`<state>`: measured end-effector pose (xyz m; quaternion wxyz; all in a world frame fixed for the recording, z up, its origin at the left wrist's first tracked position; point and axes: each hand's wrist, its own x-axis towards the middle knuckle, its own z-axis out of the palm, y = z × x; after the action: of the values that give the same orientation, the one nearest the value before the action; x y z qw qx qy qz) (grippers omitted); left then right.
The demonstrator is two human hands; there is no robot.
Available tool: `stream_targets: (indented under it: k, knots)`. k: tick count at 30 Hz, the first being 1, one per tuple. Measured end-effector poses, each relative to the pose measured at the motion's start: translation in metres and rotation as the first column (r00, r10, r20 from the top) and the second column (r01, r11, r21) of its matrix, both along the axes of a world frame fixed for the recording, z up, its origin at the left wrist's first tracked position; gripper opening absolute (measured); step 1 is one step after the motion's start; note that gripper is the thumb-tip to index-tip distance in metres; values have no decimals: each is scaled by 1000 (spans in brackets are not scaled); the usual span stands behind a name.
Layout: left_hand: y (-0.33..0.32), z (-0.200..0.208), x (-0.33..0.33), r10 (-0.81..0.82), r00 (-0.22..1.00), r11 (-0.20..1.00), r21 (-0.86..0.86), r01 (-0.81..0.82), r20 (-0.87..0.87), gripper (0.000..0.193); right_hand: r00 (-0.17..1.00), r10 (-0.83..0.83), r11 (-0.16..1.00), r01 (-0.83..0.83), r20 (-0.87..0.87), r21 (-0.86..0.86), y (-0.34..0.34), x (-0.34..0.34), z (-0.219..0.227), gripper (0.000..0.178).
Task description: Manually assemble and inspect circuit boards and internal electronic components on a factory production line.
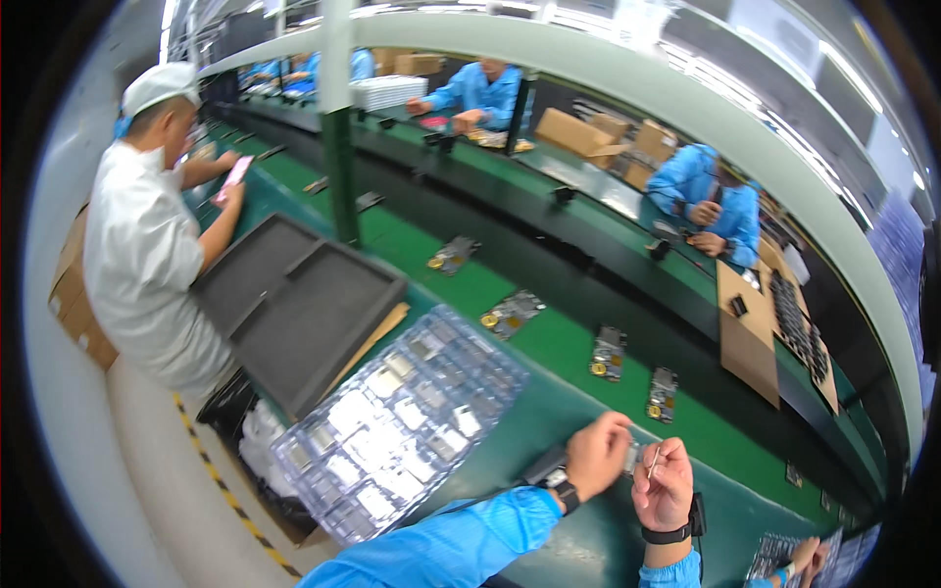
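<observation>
My left hand [598,457] and my right hand [665,487] come close together over the front edge of the green bench. The right one pinches a small thin light-coloured piece [653,462] between thumb and fingers. The left fingers are curled in a closed grip beside a small greyish part [630,459]; whether they hold it is too small to tell. To their left lies a clear plastic blister tray [387,416] with many small silvery parts in its pockets. Small circuit boards with round yellow spots, such as this circuit board [663,394], sit in a row beyond my hands.
A dark conveyor belt [627,284] runs past the boards. A black foam-lined tray [304,304] lies left, by a green post [339,176]. A person in white [147,245] holds a pink phone. Others in blue work across; a co-worker's hands [809,557] show at lower right.
</observation>
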<state>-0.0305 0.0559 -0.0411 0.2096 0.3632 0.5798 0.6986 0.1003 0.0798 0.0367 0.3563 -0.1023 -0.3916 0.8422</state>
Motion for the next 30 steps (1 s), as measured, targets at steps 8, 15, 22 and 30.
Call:
stream_targets:
  k: [8,15,22,30]
  knots:
    - [59,11,-54,227,607,827,-178,-533,-761,64,805,-330,941,242,492,237,25,93,-41,37]
    - [75,12,-47,-60,549,729,-412,-547,-834,75,391,-790,521,18,473,854,29,114,-41,40]
    - [88,16,-51,-29,639,762,-430,-483,-768,58,318,-857,452,91,405,887,30,117,-34,25]
    - [95,11,-63,-18,791,881,-384,-277,-611,56,201,-838,490,-132,507,862,36,132,-28,14]
